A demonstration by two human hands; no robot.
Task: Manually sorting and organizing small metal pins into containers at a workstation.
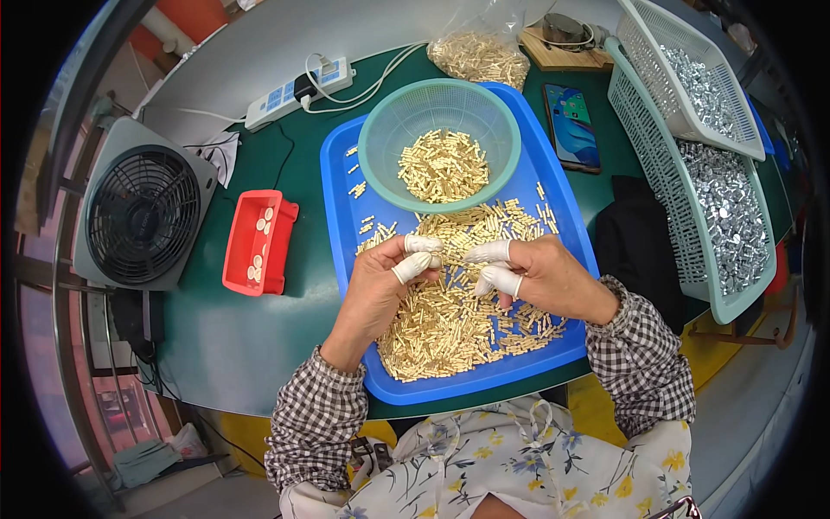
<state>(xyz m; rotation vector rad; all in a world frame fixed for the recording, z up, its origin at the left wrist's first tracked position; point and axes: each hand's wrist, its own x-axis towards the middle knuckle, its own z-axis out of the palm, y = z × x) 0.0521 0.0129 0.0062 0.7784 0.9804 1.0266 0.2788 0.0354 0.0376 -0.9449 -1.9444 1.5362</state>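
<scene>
My left hand [380, 281] and my right hand [549, 275] face each other over a blue tray [406, 394]. White finger cots cover the thumb and a fingertip of each. Both hands are closed in a pinch; whatever is between their fingertips is too small to tell from the gold pieces behind. Beneath them spreads a heap of small gold-coloured metal pins [441, 333]. A pale green plastic colander [377, 164] rests on the far part of the tray, with more of these pins inside.
Left stand a red bin [278, 251] with pale round pieces and a grey fan [145, 216]. Behind are a power strip [290, 93] and a bag of pins [480, 59]. Right of the tray lie a phone [571, 128], dark cloth [635, 238] and baskets [653, 177] of silvery parts.
</scene>
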